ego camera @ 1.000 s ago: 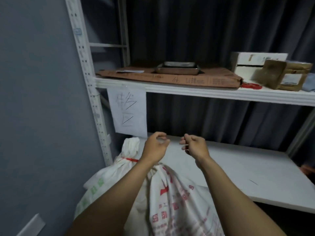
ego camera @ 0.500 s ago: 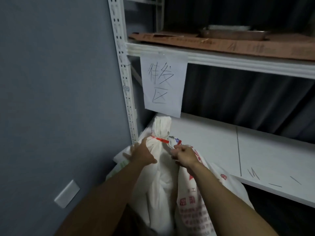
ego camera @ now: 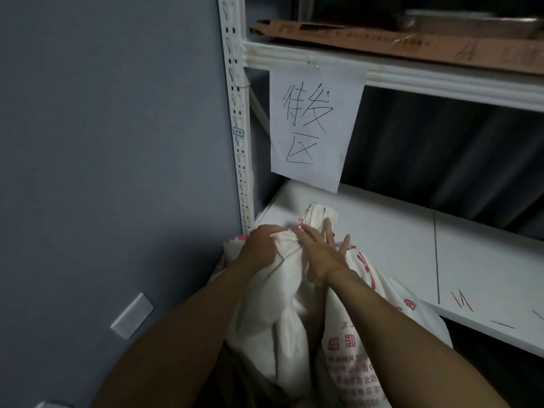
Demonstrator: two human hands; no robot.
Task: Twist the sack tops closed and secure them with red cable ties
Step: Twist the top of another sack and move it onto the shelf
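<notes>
A white woven sack with red print stands against the lower shelf, its top bunched into a twisted neck. A red cable tie shows as a small red strip around that neck, mostly hidden by my hands. My left hand grips the gathered fabric just below the tie from the left. My right hand lies against the neck from the right with its fingers spread and mostly straight. A second sack with red characters leans to the right of the first.
A white metal shelving unit stands ahead: its perforated upright at the left, a lower shelf board behind the sacks, an upper shelf carrying flat cardboard. A handwritten paper sign hangs from the upper shelf. A grey wall is at the left.
The view has dropped and closed in on the sack. Both hands came down from mid-air onto the sack's neck; the left now grips it and the right's fingers have spread open.
</notes>
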